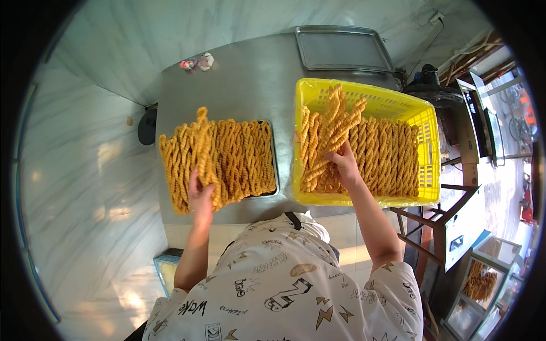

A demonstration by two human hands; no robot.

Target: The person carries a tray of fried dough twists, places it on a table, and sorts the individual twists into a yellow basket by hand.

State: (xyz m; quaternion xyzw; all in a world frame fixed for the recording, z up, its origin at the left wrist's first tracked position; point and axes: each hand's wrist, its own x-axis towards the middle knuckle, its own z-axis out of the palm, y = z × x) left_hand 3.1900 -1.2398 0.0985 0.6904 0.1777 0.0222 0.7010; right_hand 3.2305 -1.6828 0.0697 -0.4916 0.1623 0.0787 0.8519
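Observation:
My left hand (200,197) grips a golden fried dough twist (204,147), slightly raised and upright in the view, over the left part of a packed row of twists (245,162). That row lies on a metal tray (276,174), whose right rim shows; the rest of the tray is mostly covered. In my right hand (345,167) is a fanned bunch of several dough twists (335,121), held above a yellow plastic crate (431,140) with a clear plastic liner. More twists (386,157) stand side by side inside the crate. The bunch hides some of them.
The steel table (251,89) carries both containers. Another metal tray (345,49) lies at the back beside the wall, and small toy figures (197,63) sit back left. To the right are a black fan (433,87), a wooden-legged stand (426,226) and a glass case (482,277) holding twists.

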